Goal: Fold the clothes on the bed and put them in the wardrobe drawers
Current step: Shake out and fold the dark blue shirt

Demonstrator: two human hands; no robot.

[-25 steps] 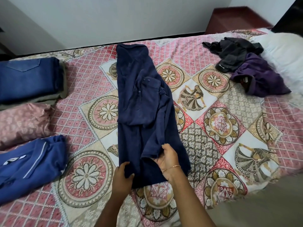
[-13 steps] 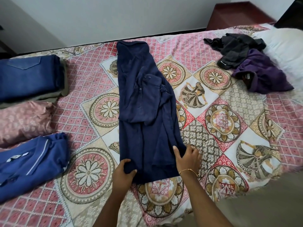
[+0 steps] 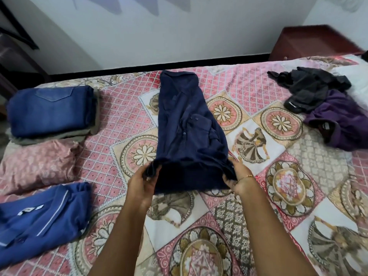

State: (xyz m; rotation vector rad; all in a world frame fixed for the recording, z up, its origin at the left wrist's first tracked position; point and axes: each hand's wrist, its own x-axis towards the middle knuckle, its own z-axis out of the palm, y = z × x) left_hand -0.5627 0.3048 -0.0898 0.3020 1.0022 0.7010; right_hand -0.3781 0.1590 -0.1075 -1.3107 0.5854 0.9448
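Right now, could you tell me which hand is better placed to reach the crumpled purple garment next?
The right hand, probably. The crumpled purple garment lies on the patterned bedspread's far right, that hand's side. Both hands grip the navy shirt's hem; the left hand would have to cross over it.

Navy shirt (image 3: 187, 126) lies lengthwise mid-bed, near hem lifted and doubled toward the far end. Left hand (image 3: 142, 186) grips the hem's left corner; right hand (image 3: 237, 178) grips the right corner, gold bangle (image 3: 247, 176) at wrist. Bed (image 3: 278, 206) carries a patterned pink quilt. Left side: folded jeans (image 3: 49, 110), pink folded garment (image 3: 37, 164), blue collared shirt (image 3: 41, 218). Far right: black garment (image 3: 310, 84) touching purple garment (image 3: 342, 118), both unfolded.
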